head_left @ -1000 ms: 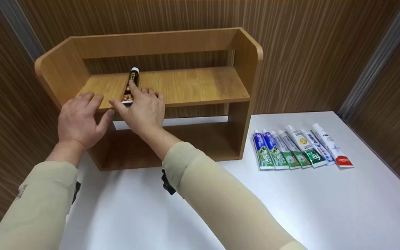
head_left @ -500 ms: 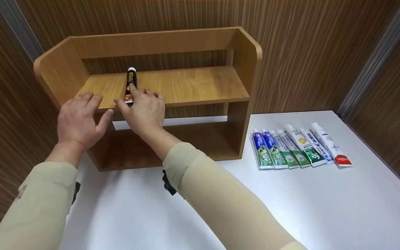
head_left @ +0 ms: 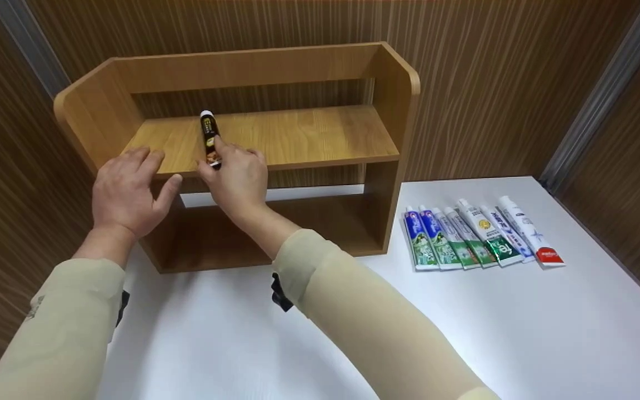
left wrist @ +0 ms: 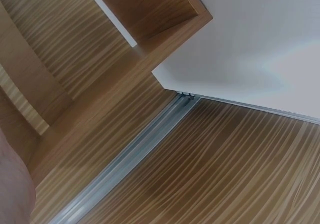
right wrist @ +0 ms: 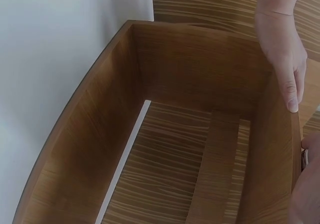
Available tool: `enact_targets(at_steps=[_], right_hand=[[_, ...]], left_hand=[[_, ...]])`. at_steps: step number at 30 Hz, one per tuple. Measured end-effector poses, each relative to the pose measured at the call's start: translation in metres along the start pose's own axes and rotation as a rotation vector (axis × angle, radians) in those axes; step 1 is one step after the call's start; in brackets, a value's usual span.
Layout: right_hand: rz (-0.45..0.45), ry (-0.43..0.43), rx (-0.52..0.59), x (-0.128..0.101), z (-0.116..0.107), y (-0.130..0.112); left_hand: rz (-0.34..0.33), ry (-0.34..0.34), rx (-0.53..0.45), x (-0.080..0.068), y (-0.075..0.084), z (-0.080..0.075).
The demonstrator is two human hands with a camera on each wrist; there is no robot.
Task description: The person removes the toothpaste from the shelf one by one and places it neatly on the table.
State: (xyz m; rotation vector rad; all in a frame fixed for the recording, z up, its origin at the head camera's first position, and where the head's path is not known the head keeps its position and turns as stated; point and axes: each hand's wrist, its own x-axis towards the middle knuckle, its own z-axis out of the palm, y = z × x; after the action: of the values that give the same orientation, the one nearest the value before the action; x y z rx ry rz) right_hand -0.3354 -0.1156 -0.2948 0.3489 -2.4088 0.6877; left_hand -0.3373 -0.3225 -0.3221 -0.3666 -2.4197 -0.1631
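A dark toothpaste tube [head_left: 209, 130] with a white cap lies on the upper board of a wooden shelf unit [head_left: 320, 133], cap toward the back and slightly left. My right hand [head_left: 239, 180] pinches its flat lower end between thumb and index finger at the board's front edge. At the board's front left, my left hand [head_left: 126, 191] rests with fingers extended and thumb held out. The right wrist view shows the left hand [right wrist: 286, 53] at the shelf edge, and a small part of the tube beside the right hand [right wrist: 306, 184].
On the white table [head_left: 492, 333], right of the unit, several toothpaste tubes [head_left: 453, 239] lie side by side. A red-ended white tube [head_left: 528, 228] is rightmost. Below the upper board is an open lower compartment [head_left: 275, 228]. Wood-patterned walls [head_left: 492, 100] stand behind and at the sides.
The tube has turned, its cap swinging left and its lower end shifting right. My right hand has moved slightly right with it, its index finger drawing back toward the lower end. The left hand stays put.
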Motion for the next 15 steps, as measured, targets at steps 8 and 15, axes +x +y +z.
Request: enact_targets(at_steps=[8, 15], right_hand=[[0.025, 0.04, 0.273, -0.003, -0.01, 0.012], [0.051, 0.029, 0.426, -0.007, -0.022, 0.029]], left_hand=[[-0.008, -0.014, 0.002, 0.001, 0.001, 0.002], [-0.013, -0.038, 0.017, 0.001, -0.002, 0.002]])
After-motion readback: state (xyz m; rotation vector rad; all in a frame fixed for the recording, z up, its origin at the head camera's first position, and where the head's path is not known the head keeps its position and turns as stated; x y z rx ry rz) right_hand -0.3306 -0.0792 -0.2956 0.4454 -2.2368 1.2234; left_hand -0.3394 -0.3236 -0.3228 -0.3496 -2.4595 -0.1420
